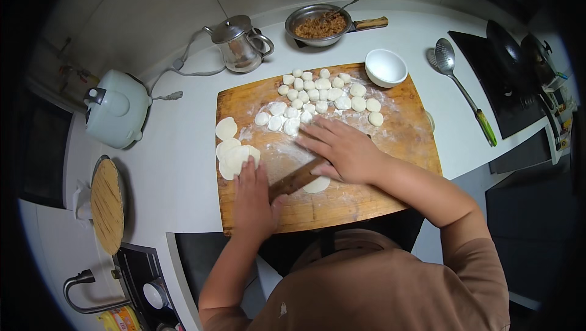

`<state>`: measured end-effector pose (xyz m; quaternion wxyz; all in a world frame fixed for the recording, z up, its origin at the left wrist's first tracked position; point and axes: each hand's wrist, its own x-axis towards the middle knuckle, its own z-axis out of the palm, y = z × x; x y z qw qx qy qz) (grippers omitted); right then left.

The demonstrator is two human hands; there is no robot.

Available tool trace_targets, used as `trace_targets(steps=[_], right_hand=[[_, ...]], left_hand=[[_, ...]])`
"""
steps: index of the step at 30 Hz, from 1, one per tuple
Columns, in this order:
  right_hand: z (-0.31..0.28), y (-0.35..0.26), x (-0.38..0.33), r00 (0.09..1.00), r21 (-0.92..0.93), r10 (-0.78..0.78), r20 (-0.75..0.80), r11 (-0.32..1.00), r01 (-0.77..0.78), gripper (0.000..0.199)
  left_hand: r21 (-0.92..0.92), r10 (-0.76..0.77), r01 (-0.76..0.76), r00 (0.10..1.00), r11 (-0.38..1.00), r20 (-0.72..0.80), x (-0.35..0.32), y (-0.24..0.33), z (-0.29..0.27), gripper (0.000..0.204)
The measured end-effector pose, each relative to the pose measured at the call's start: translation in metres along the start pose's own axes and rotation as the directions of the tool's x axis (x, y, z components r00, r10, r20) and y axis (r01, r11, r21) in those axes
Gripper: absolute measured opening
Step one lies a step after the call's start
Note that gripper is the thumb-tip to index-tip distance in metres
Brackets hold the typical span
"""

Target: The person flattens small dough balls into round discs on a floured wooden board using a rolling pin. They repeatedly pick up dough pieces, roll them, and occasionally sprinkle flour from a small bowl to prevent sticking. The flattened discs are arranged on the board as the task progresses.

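Note:
On the wooden board (pixel 384 193), my left hand (pixel 253 201) has its fingers stretched out onto the topmost of several flat round dough wrappers (pixel 227 128) at the left edge. My right hand (pixel 347 151) lies over a dark wooden rolling pin (pixel 296 178), hiding its middle. Its fingers reach forward, spread, close to the flattened floury dough pieces (pixel 292 126). One dough round (pixel 316 185) shows partly under the pin and right hand. Many small dough balls (pixel 314 94) cluster at the board's far side, dusted with flour.
A white bowl (pixel 386 67) sits at the board's far right corner. Behind stand a pan of brown filling (pixel 320 27) with a spoon and a metal kettle (pixel 239 50). A slotted ladle (pixel 467 93) lies right, near the black cooktop (pixel 488 74). Left are a pale green appliance (pixel 117 111) and a round lid (pixel 107 206).

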<state>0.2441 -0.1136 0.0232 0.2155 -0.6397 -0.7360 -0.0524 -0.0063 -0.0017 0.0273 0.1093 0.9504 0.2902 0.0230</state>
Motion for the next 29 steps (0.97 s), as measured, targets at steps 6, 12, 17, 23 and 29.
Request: trace_targets(steps=[6, 12, 17, 23, 29], right_hand=[[0.002, -0.004, 0.007, 0.991, 0.028, 0.116, 0.066, 0.993, -0.118, 0.074], [-0.026, -0.047, -0.073, 0.961, 0.129, 0.19, 0.202, 0.967, -0.218, 0.087], [-0.014, -0.027, -0.066, 0.944, 0.077, 0.322, 0.069, 0.942, -0.327, 0.085], [-0.017, -0.013, -0.048, 0.924, 0.0, 0.383, 0.011, 0.924, -0.383, 0.083], [-0.025, -0.052, -0.099, 0.92, 0.099, 0.296, 0.256, 0.939, -0.329, 0.09]], left_hand=[[-0.019, 0.0, -0.002, 0.998, 1.0, -0.063, 0.004, -0.015, 0.004, 0.083], [-0.002, 0.14, -0.143, 0.968, 0.99, 0.208, -0.022, 0.015, -0.02, 0.083], [0.043, 0.226, -0.227, 0.973, 0.973, 0.038, 0.028, 0.009, -0.018, 0.076], [0.02, 0.204, -0.205, 0.978, 0.979, 0.044, 0.055, 0.008, -0.017, 0.066], [-0.179, 0.206, -0.149, 0.908, 0.972, 0.365, 0.009, 0.016, -0.037, 0.073]])
